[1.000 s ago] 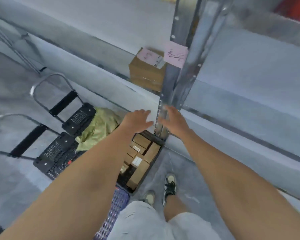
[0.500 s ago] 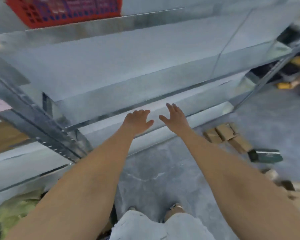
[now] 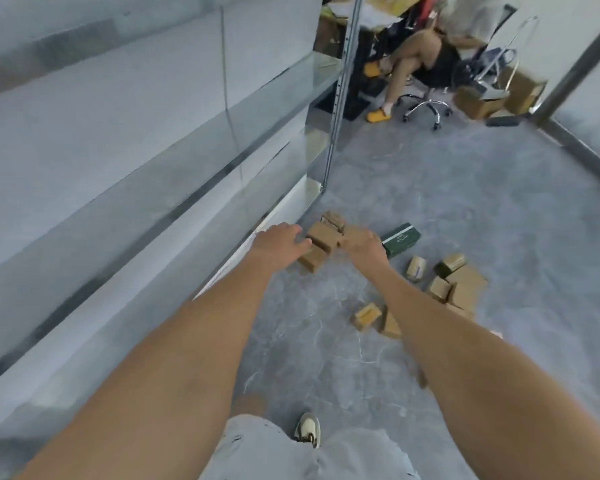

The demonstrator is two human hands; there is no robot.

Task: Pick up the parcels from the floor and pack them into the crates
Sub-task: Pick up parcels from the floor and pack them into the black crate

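Several brown cardboard parcels lie scattered on the grey floor. One cluster of brown parcels (image 3: 323,237) sits by the foot of the shelving, with a green box (image 3: 400,239) to its right. More parcels (image 3: 459,284) lie further right and a small one (image 3: 367,316) nearer to me. My left hand (image 3: 280,239) and my right hand (image 3: 366,244) are stretched forward in front of the far cluster, fingers apart, holding nothing. No crate is in view.
Grey metal shelving (image 3: 153,161) runs along the left, its upright post (image 3: 340,95) ahead. A seated person (image 3: 416,60) on a wheeled office chair (image 3: 426,105) is at the back, beside cardboard boxes (image 3: 478,102) and a trolley handle (image 3: 510,46).
My view has swung right, away from the crates and trolleys, along the shelving to the parcels on the floor. Both hands stay out in front, empty.
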